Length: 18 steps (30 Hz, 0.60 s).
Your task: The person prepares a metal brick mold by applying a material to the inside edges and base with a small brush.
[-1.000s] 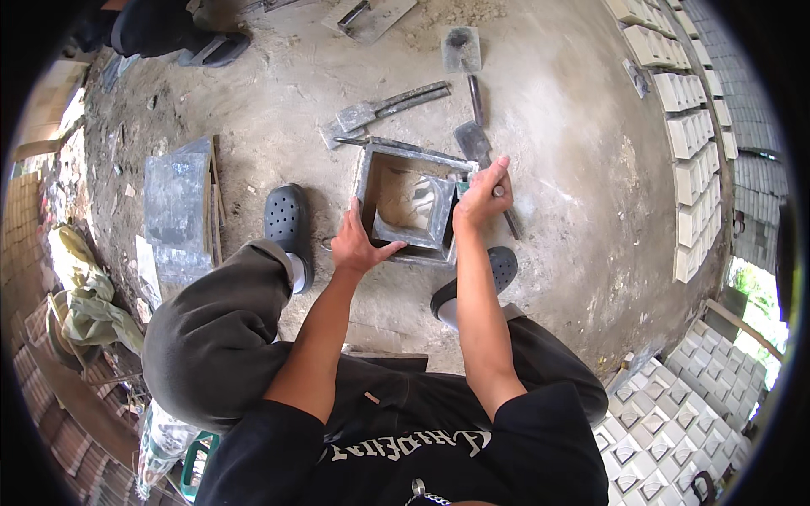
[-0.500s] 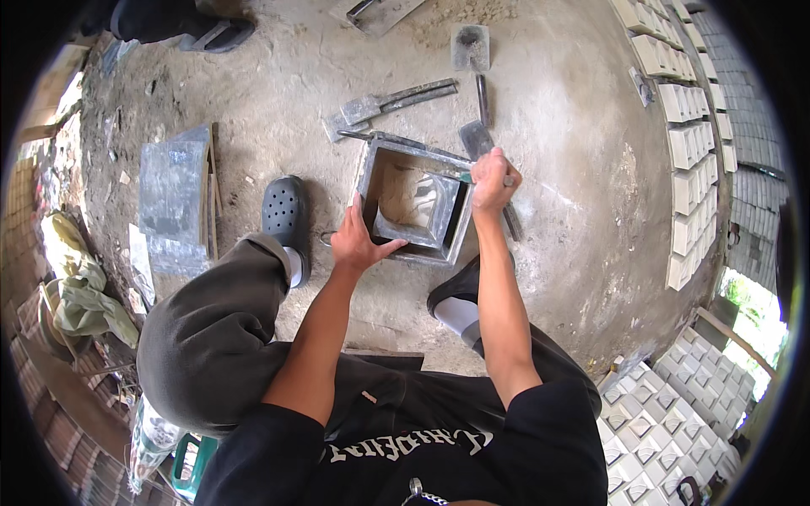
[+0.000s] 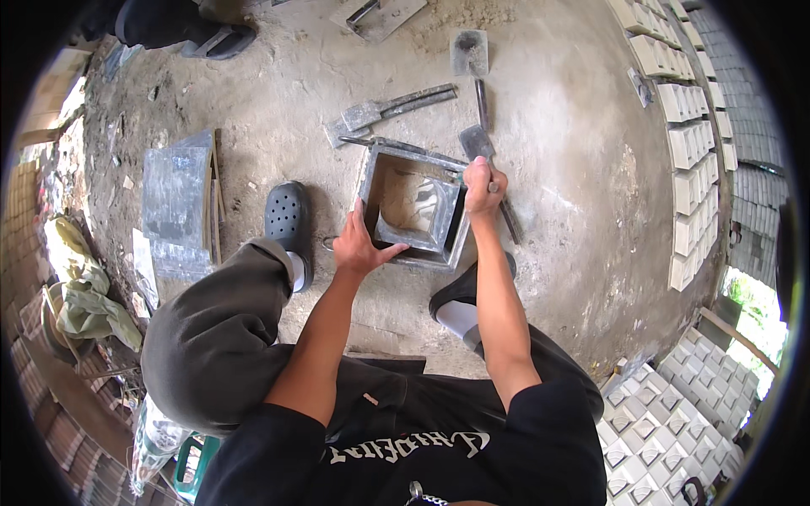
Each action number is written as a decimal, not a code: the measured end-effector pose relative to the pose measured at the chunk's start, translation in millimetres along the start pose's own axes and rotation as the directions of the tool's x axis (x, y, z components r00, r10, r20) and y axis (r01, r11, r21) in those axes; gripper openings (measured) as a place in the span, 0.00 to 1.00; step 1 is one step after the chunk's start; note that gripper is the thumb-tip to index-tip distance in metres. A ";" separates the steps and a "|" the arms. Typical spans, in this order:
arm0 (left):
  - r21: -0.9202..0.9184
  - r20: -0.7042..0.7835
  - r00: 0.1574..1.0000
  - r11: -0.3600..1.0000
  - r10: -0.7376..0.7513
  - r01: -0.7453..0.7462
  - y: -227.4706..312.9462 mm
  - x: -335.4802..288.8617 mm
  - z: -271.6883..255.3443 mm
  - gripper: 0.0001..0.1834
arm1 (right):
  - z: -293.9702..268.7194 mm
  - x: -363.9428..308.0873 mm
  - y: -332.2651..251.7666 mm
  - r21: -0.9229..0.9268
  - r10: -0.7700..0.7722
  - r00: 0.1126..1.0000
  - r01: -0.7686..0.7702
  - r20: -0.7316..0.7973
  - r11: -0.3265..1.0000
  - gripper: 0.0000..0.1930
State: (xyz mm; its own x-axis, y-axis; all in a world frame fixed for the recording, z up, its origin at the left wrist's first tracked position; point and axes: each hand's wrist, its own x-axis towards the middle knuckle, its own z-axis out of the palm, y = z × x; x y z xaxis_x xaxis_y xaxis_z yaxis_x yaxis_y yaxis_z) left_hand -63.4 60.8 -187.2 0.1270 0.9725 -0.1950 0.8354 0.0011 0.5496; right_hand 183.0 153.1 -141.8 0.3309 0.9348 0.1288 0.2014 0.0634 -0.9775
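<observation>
A square metal mould (image 3: 368,173) sits on the floor between my feet. Inside it rests a smaller grey frame (image 3: 440,228) around a pale, shiny hollow with sandy material along one side. My left hand (image 3: 359,246) grips the mould's near left corner, fingers along the outer left wall and thumb stretched over the near rim. At the right wall, my right hand (image 3: 485,190) is closed in a fist around a rod (image 3: 494,187) whose round end shows; the fingers hide the rest. A flat dark trowel blade (image 3: 477,142) lies just beyond this hand.
Flat-bladed tools (image 3: 363,114) and a square-bladed tool (image 3: 469,52) lie beyond the mould. Stacked grey plates (image 3: 177,198) lie at left. Rows of pale blocks (image 3: 692,198) line the right side; patterned blocks (image 3: 650,430) stand lower right. Another person's foot (image 3: 219,40) shows at upper left.
My right hand has shifted slightly left and nearer to the mould's right wall, still closed. My left hand keeps its hold on the corner. The whole view has shifted a little.
</observation>
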 end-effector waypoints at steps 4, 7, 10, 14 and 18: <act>0.017 0.079 0.995 0.998 -0.060 0.059 1.0 -1.5 -6.6 0.76 | 5.1 -5.2 -29.6 0.269 -0.110 0.986 0.142 -0.129 0.953 0.23; -0.014 0.042 0.998 0.999 -0.038 0.038 1.0 -2.3 -1.9 0.75 | 12.9 -1.5 -10.9 0.112 0.063 0.989 -0.048 -0.133 0.993 0.24; -0.009 -0.024 0.999 1.000 -0.021 0.021 -11.4 -5.8 0.5 0.75 | 22.0 -1.3 -50.6 0.273 0.125 0.982 -0.083 -0.139 0.958 0.24; 0.007 0.015 1.000 1.000 -0.018 0.018 4.1 -1.4 -2.9 0.76 | 17.4 -12.0 -4.9 0.124 -0.167 0.967 0.192 -0.191 0.974 0.24; 0.022 -0.008 1.000 1.000 -0.006 0.006 -5.0 -12.2 -5.2 0.76 | 28.4 8.0 -41.2 0.156 0.067 0.993 -0.051 -0.098 0.986 0.25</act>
State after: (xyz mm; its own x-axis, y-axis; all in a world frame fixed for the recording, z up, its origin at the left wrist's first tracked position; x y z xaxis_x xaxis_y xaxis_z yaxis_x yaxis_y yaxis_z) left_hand -71.9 50.2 -183.3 0.1178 0.9744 -0.1916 0.8479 0.0017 0.5301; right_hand 151.2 167.9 -105.3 0.4322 0.8983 0.0789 0.0379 0.0693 -0.9969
